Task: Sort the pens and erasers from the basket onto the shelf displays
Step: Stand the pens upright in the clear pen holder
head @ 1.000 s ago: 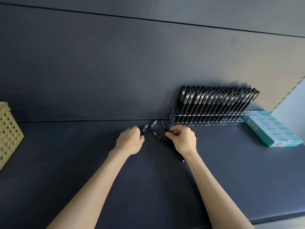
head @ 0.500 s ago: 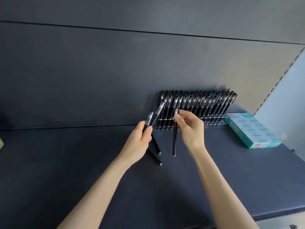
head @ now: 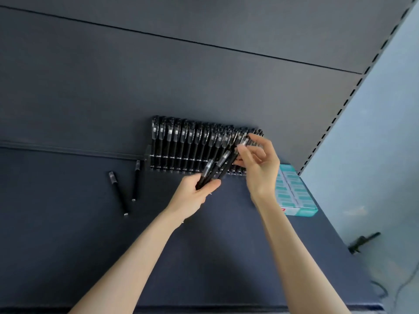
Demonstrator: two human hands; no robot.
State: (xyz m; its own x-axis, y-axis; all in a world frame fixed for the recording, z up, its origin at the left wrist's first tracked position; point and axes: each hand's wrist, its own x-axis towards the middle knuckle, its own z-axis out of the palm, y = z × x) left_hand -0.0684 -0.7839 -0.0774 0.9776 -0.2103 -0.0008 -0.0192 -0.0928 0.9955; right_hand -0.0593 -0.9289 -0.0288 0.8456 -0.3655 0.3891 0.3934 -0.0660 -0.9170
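Note:
A clear pen rack [head: 197, 146] filled with several black pens stands against the back wall of the dark shelf [head: 68, 234]. My left hand [head: 195, 196] grips two black pens [head: 215, 168] that point up and to the right. Raised at the rack's right end, my right hand [head: 258, 164] pinches one black pen [head: 238, 150] between thumb and fingers. Two loose black pens lie on the shelf left of the rack, one [head: 118, 192] nearer me and the other [head: 136, 180] beside it. No basket is in view.
A teal box [head: 294, 196] lies on the shelf right of the rack, partly hidden by my right wrist. The shelf's right upright with slots [head: 353, 91] runs up the right side. A dark object [head: 362, 242] sits off the shelf's right edge.
Both hands moved right along the rack, the right hand carrying its pen to the rack's right end. The left hand still holds two pens. Two pens stay lying on the shelf.

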